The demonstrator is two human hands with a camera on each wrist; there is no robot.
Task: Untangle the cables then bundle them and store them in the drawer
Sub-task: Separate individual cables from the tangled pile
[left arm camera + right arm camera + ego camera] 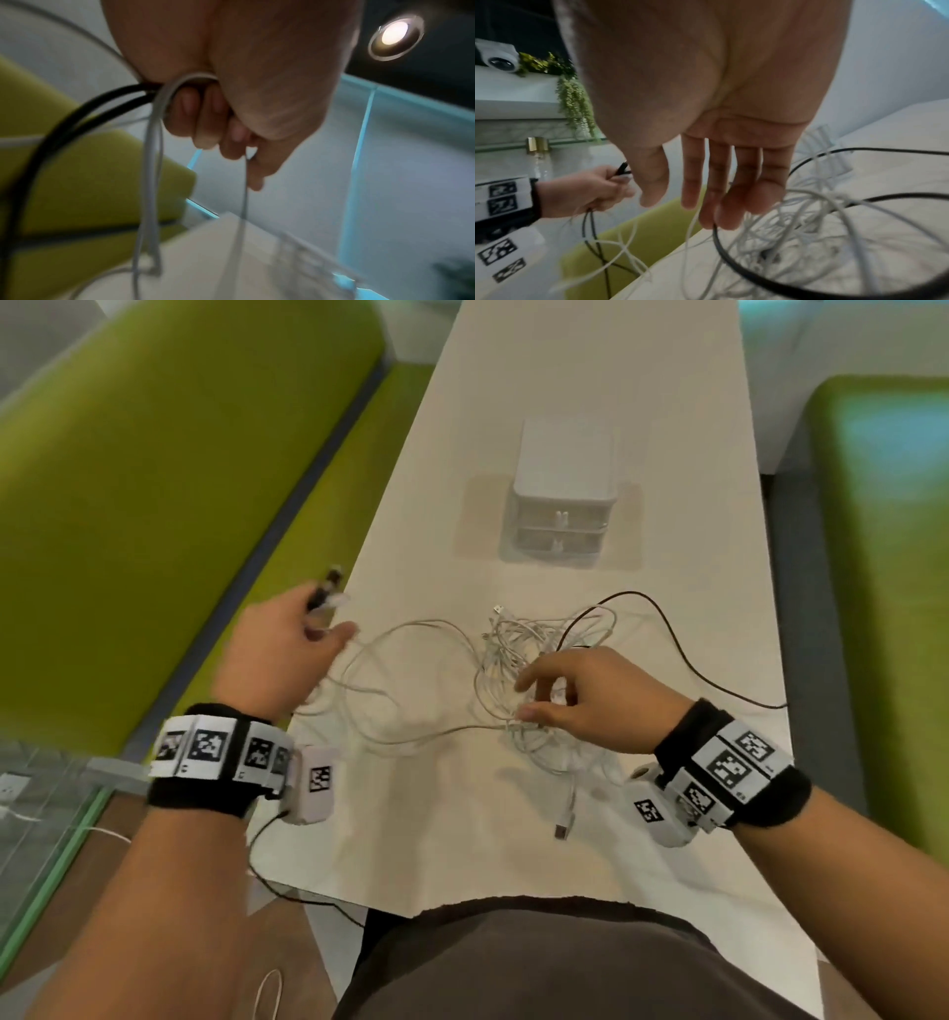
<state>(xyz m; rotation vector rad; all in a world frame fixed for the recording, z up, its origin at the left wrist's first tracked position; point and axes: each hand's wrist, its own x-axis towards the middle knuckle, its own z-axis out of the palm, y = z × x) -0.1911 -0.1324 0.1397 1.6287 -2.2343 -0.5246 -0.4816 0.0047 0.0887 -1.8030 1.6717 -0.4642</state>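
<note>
At 9 o'clock the left hand (287,642) is clenched on black and white cable ends. The tangled cables (534,680) lie mid-table (693,557) — right hand (580,698) over them, fingers (693,172) released. Drawer unit (562,505) at 12 o'clock — no readable writing anywhere.

On the table (590,377), the drawer unit (564,490) stands at 12 o'clock. The cable tangle (529,675) lies before it, at the middle. The left hand (287,644) is at 9 o'clock, over the table's edge; the right hand (590,695) at 3, over the tangle. Benches (154,480) flank the table.
</note>
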